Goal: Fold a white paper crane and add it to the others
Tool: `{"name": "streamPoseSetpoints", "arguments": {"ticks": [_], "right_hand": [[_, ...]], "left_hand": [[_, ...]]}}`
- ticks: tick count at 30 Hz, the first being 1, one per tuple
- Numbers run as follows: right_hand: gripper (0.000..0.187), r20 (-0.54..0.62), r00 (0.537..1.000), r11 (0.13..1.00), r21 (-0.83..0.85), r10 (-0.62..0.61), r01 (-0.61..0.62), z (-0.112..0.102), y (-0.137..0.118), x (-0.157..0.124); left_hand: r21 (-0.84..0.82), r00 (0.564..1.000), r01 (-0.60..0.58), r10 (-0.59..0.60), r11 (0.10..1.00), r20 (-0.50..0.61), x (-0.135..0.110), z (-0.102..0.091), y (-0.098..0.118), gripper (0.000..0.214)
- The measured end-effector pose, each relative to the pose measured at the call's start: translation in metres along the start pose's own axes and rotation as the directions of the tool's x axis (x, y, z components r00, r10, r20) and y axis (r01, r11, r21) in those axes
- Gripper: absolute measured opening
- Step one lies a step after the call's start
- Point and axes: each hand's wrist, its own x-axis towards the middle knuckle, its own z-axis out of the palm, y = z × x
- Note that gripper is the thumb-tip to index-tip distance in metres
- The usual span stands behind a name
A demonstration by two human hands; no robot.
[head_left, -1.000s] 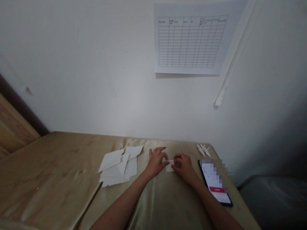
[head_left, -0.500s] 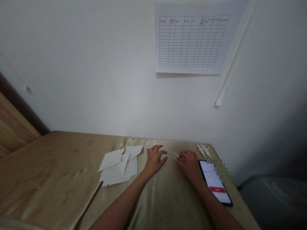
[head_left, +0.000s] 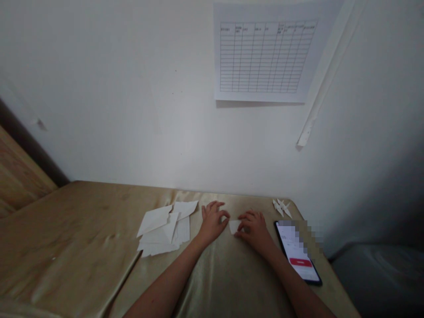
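A small folded piece of white paper (head_left: 234,226) is between my two hands, just above or on the cloth-covered table; I cannot tell which. My right hand (head_left: 254,227) grips its right side, thumb below and fingers above. At its upper left corner, the thumb and index finger of my left hand (head_left: 213,223) come together in a pinch, with the other fingers stretched out. A loose pile of white paper sheets (head_left: 159,232) lies to the left of my left hand. Small folded white paper figures (head_left: 282,207) rest beyond my right hand, near the table's back right corner.
A phone (head_left: 298,258) with a lit screen lies beside my right forearm. The shiny gold tablecloth (head_left: 82,234) reaches the white wall, where a printed table sheet (head_left: 261,57) hangs. A wooden panel (head_left: 20,176) stands at left, a dark grey object (head_left: 377,274) at right.
My right hand has moved slightly left and turned the paper, so its flat face now shows. My left thumb and index finger have closed together at the paper's corner.
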Motion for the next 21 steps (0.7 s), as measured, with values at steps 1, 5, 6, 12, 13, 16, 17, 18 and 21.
{"name": "streamPoseSetpoints", "arguments": {"ticks": [1,5,6,12,13,16,17,18,21], "right_hand": [[0.012,0.006,1.0,1.0,0.012,-0.006,0.006,0.001,0.0005,0.0],[0.018,0.021,1.0,0.999,0.05,-0.023,0.022,0.0028,0.0017,0.0001],[0.019,0.021,0.999,0.998,0.054,-0.026,0.025,0.0026,0.0018,0.0002],[0.019,0.004,0.999,0.999,0.025,-0.037,0.036,0.0003,0.0002,-0.0009],[0.019,0.0,1.0,0.999,0.013,-0.03,0.03,0.0005,-0.0001,-0.0012],[0.02,-0.003,1.0,1.0,-0.019,0.001,-0.001,0.0019,0.0003,-0.0017],[0.02,-0.002,1.0,1.0,-0.023,0.013,-0.013,0.0023,0.0007,-0.0016],[0.02,0.004,1.0,0.999,-0.022,0.023,-0.023,0.0027,0.0012,-0.0013],[0.017,0.036,0.998,0.999,-0.009,0.05,-0.05,0.0023,0.0021,-0.0003]], "left_hand": [[0.005,1.0,0.005,-0.006,1.0,0.008,-0.0004,-0.0006,0.0003,0.011],[0.016,0.999,0.008,-0.009,1.0,0.036,-0.0028,-0.0025,0.0018,0.007],[0.016,0.999,0.004,-0.004,1.0,0.041,-0.0035,-0.0028,0.0024,0.008],[0.026,0.988,0.001,-0.005,1.0,0.154,-0.0079,-0.0021,0.0074,0.023],[0.035,0.986,-0.003,-0.003,0.999,0.164,-0.0084,-0.0019,0.0079,0.026],[0.066,0.984,-0.022,0.01,0.998,0.179,-0.009,-0.0015,0.0079,0.029],[0.073,0.983,-0.023,0.009,0.997,0.183,-0.0089,-0.0014,0.0073,0.029],[0.077,0.982,-0.021,0.006,0.997,0.189,-0.0087,-0.0011,0.0066,0.029],[0.081,0.98,-0.019,0.002,0.997,0.201,-0.0082,0.0012,0.0043,0.027]]}}
